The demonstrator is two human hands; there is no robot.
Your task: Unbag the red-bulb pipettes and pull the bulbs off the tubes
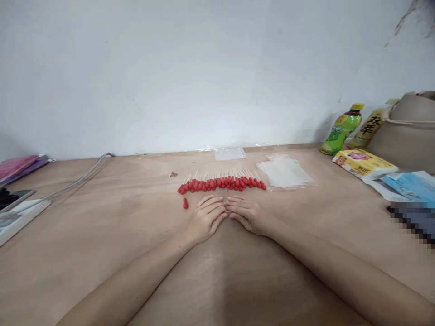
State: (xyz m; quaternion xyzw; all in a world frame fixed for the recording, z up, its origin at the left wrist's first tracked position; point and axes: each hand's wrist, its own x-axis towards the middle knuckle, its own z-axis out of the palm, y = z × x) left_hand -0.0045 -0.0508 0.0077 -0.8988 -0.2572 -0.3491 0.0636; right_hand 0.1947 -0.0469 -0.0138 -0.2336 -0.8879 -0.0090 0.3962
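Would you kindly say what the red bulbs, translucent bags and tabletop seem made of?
Red bulbs: perhaps low-sheen rubber or plastic, given their smooth, even colour. Translucent bags: probably thin, smooth plastic film, as their edges look clear. Tabletop: dull wood or imitation, from its tan, streaky pattern.

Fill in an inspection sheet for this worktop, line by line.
Surface: wooden tabletop; brown scrap beside the row's left end.
Work items: row of red-ended pieces, thin pale stems toward the wall; one red piece apart, nearer the person; clear bags to the right.
Clutter: yellow box, green bottle and beige bag at right; pink packet at left.
Hands: left hand and right hand close together, fingertips around something small and clear, unidentifiable.
Cables: grey cable on the left.
Surroundings: pale wall, marked at upper right.
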